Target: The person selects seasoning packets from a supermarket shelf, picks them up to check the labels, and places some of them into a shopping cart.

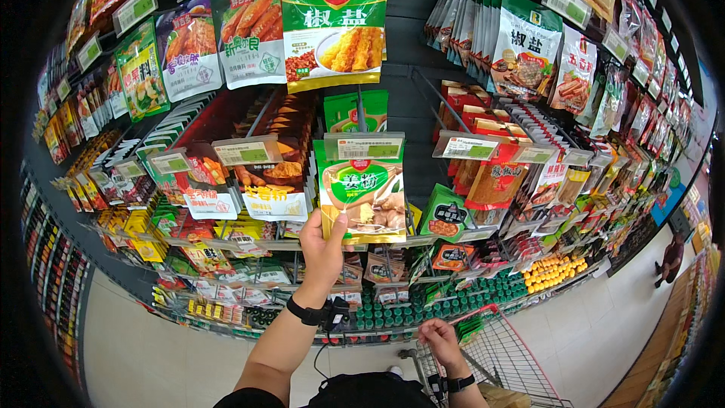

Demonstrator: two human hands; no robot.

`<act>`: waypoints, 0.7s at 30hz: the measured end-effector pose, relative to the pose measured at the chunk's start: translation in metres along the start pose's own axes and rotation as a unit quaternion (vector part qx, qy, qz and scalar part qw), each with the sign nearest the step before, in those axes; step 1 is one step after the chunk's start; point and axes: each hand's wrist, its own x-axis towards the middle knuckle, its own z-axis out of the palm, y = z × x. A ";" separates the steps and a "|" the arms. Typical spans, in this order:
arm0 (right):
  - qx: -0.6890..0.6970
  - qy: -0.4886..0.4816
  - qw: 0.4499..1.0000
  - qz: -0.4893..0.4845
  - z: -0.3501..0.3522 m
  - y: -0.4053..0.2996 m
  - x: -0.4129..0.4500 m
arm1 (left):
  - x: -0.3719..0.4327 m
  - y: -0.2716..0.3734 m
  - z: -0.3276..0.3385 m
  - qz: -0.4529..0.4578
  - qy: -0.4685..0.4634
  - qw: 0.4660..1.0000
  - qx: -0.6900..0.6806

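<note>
My left hand [324,246] grips the lower left corner of a green-and-tan seasoning packet [368,195], thumb in front and fingers mostly hidden behind it. The packet, printed with ginger root and powder, stays upright just below a price tag [364,146] on a hook's end. Lower down, my right hand [439,343] hovers in front of the bottom shelf, by the rim of a shopping cart [501,345]. Its fingers curl towards the thumb, and nothing shows in them. Dark bands with small devices circle both wrists.
A larger green packet [338,28] hangs above. Rows of packets, including a white-and-black one [274,187] and a red one [498,178], flank the held one on protruding metal hooks. Green-capped jars [385,317] line the bottom shelf. A person [671,260] is far right in the aisle.
</note>
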 end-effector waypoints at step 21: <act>0.002 0.018 1.000 0.002 -0.010 -0.004 -0.004 | -0.003 0.000 0.012 -0.007 -0.015 1.000 -0.007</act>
